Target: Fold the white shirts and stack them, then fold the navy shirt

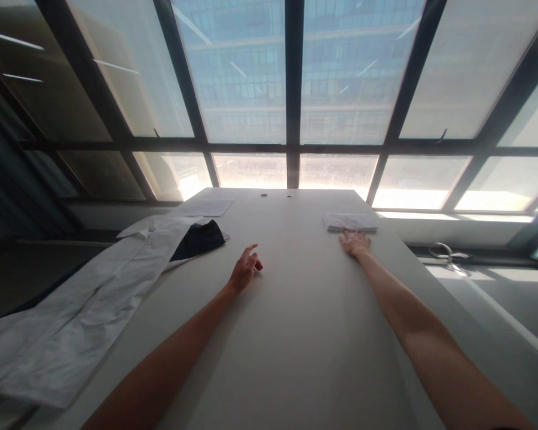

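Observation:
My left hand (245, 268) hovers over the middle of a long white table (296, 334), fingers loosely apart and holding nothing. My right hand (355, 243) lies flat on the table, fingers spread, its fingertips at the near edge of a folded white cloth (349, 222) on the far right side. A white garment (72, 322) with a dark inner part (198, 239) is spread along the table's left edge, some way left of my left hand.
A sheet of paper (206, 207) lies at the far left of the table. Two small round objects (263, 194) sit near the far edge. Large windows rise behind the table. A metal fitting (446, 255) rests on the sill at right.

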Demonstrator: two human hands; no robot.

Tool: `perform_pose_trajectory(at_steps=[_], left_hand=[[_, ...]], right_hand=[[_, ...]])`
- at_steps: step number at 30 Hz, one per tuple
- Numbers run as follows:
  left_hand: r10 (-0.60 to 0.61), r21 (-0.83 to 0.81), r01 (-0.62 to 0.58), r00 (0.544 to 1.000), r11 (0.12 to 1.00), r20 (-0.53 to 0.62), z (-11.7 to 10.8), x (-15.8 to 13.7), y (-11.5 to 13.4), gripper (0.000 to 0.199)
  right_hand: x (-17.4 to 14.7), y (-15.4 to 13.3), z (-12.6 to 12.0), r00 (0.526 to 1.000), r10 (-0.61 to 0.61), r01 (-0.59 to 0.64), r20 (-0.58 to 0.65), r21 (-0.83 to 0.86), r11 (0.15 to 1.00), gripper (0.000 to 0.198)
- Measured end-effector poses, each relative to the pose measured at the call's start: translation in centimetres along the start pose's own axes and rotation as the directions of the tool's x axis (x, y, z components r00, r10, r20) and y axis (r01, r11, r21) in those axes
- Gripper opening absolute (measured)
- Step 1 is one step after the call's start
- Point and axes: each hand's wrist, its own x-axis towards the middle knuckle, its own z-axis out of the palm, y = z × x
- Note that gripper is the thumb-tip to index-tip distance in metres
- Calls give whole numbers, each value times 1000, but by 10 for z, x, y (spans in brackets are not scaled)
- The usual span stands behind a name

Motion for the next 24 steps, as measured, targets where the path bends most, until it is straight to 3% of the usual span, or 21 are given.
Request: perform_pose_trajectory(at_steps=[8,18,22,24], left_hand=[[23,13,-23,999,1000,25,2,-2,8,52],[15,21,-17,995,1000,101,7,2,5,42],[41,93,-55,989,994,140,7,1,3,39],[46,127,-67,986,990,160,8,0,5,38]], right_hand=[[-4,0,0,998,-59,58,-35,-14,998,64],[-53,-27,2,975,-222,221,-6,-41,974,61],[-93,-55,9,938,-344,345,33,-19,938,59],[-120,-77,14,884,-463,464,56,7,886,58]])
